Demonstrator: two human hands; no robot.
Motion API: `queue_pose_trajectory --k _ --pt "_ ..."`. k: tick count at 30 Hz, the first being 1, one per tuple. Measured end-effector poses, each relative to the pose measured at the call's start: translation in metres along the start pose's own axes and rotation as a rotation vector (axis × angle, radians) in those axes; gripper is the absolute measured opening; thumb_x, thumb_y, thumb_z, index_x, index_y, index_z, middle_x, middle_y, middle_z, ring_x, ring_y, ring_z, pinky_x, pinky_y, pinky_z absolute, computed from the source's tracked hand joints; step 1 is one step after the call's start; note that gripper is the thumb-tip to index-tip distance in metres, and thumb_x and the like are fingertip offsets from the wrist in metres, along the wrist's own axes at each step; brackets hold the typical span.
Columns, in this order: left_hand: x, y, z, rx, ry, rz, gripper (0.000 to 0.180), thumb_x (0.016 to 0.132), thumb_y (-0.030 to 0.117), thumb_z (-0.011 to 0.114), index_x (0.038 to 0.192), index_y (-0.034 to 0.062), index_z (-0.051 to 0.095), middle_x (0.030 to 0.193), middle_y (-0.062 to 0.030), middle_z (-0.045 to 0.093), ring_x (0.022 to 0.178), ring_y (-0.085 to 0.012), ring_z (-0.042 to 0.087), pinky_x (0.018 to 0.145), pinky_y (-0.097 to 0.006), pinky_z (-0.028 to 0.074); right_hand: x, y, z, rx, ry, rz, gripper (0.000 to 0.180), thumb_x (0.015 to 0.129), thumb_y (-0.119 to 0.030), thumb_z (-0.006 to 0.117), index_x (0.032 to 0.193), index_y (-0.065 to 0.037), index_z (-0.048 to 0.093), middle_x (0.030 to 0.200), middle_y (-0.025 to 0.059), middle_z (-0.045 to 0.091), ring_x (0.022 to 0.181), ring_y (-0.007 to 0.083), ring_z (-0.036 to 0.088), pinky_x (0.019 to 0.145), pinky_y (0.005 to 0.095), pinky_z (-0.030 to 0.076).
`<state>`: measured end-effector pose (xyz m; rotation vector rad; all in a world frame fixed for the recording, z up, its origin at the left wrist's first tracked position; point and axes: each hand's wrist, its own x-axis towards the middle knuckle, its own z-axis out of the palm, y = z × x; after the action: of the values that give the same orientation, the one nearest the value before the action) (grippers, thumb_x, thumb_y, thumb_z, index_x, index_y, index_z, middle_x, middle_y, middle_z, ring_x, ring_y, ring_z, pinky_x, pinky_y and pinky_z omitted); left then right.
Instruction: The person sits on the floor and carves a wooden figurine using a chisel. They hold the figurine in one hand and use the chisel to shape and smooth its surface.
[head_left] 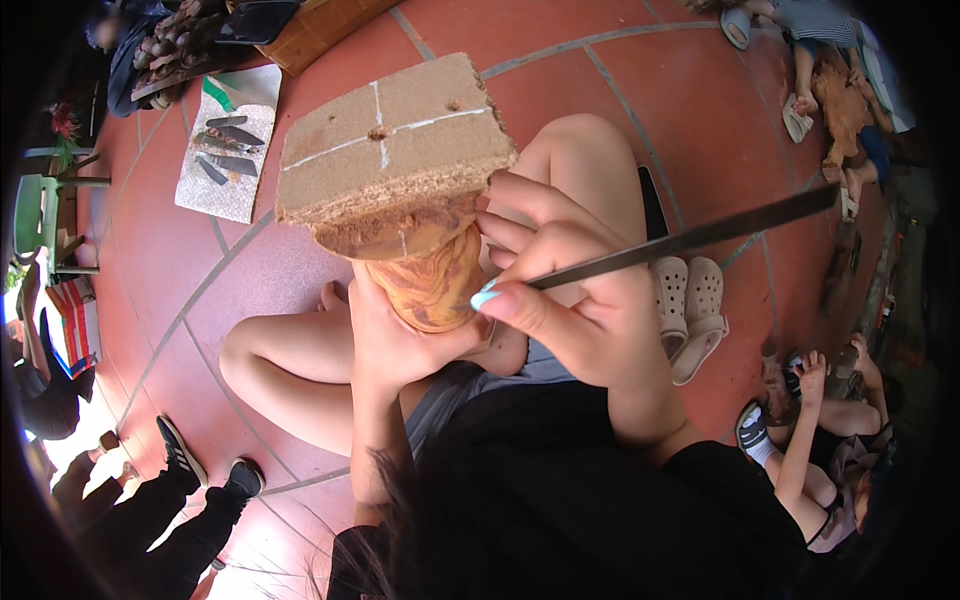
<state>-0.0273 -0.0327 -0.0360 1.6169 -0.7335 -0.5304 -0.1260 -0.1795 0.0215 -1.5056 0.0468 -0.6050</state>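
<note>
While my left hand was clamped around the swirl-grained wooden piece, held above my legs below the tan board's near edge | my right hand gripped a dark metal strip, digits closed on it | dark blades lay near the silvery sheet's right edge.

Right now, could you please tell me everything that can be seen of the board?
The board is a thick tan rectangle, seemingly pressed wood chips, with rough edges. Two white lines cross on its upper face, with a dark hole near the crossing and smaller marks nearby. It is tilted, set against the swirl-patterned wood piece, which the left hand grips. The right hand is beside one corner; contact is unclear.
</note>
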Motion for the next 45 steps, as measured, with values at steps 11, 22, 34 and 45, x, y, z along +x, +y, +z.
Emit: queue_pose_trajectory --k 11,22,34,45 --pt "0.003 0.004 0.004 0.08 0.012 -0.053 0.083 0.053 0.024 0.086 0.118 -0.0003 0.04 0.098 -0.0156 0.066 0.089 -0.0258 0.067 0.078 -0.035 0.053 -0.002 -0.004 -0.003 -0.212 -0.038 -0.052 0.012 0.084 -0.001 0.067 0.079 0.007 0.058 0.124 0.03 0.051 0.113 0.0327 0.057 0.091 0.039 0.049" --pt "0.005 0.017 0.011 0.198 0.128 -0.028 0.084 0.055 0.029 0.084 0.118 -0.0003 0.037 0.097 -0.0186 0.066 0.088 -0.0326 0.067 0.075 -0.037 0.053 0.0 0.0 0.0 -0.26 -0.016 -0.068 0.016 0.083 -0.004 0.068 0.079 0.007 0.058 0.127 0.0321 0.047 0.115 0.0344 0.055 0.094 0.043 0.048" --pt "0.007 0.022 0.014 0.329 0.123 -0.006 0.076 0.055 0.029 0.085 0.11 0.0026 0.039 0.088 -0.0185 0.065 0.081 -0.0357 0.067 0.068 -0.04 0.053 -0.001 0.011 -0.003 -0.041 0.09 -0.032 0.014 0.083 -0.003 0.068 0.078 0.006 0.058 0.13 0.032 0.045 0.116 0.0346 0.054 0.097 0.045 0.046" --pt "0.005 0.019 0.012 0.288 0.096 -0.007 0.075 0.055 0.03 0.085 0.107 0.003 0.039 0.087 -0.0177 0.065 0.079 -0.0361 0.067 0.067 -0.041 0.053 0.001 0.005 -0.004 -0.063 0.147 -0.008 0.014 0.083 -0.001 0.067 0.075 0.007 0.058 0.122 0.0318 0.052 0.115 0.0331 0.055 0.093 0.0415 0.049"
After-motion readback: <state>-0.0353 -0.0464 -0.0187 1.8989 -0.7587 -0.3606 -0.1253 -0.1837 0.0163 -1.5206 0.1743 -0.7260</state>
